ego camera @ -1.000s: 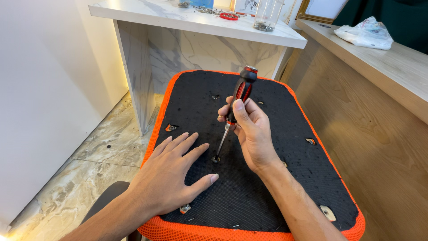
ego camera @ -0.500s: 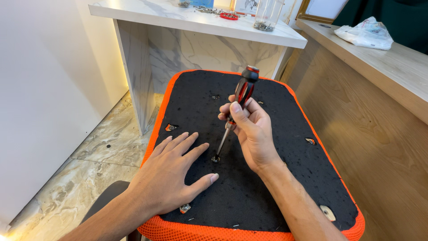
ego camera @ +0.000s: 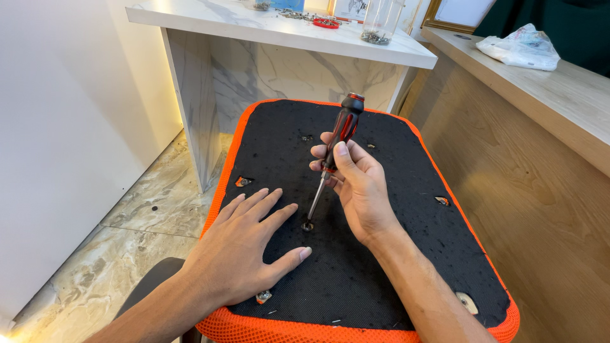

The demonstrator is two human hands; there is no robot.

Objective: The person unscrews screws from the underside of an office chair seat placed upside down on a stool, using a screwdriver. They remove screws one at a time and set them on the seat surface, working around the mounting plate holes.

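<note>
A chair seat (ego camera: 406,267) lies upside down before me, black fabric underneath with an orange mesh rim. My left hand (ego camera: 244,244) rests flat on the fabric, fingers spread. My right hand (ego camera: 359,190) grips the lower handle of a red and black screwdriver (ego camera: 340,136). Its steel shaft slants down to a screw (ego camera: 307,225) set in a hole in the fabric, just right of my left fingertips.
More mounting holes with metal fittings (ego camera: 243,181) dot the seat. A marble-look white desk (ego camera: 273,38) with loose screws and a clear jar (ego camera: 380,22) stands behind. A wooden counter (ego camera: 546,108) with a plastic bag (ego camera: 521,47) runs along the right. Marble floor (ego camera: 121,254) lies left.
The screwdriver handle has tilted slightly and my right fingers have shifted their grip around it; the tip stays on the screw. My left hand has not moved.
</note>
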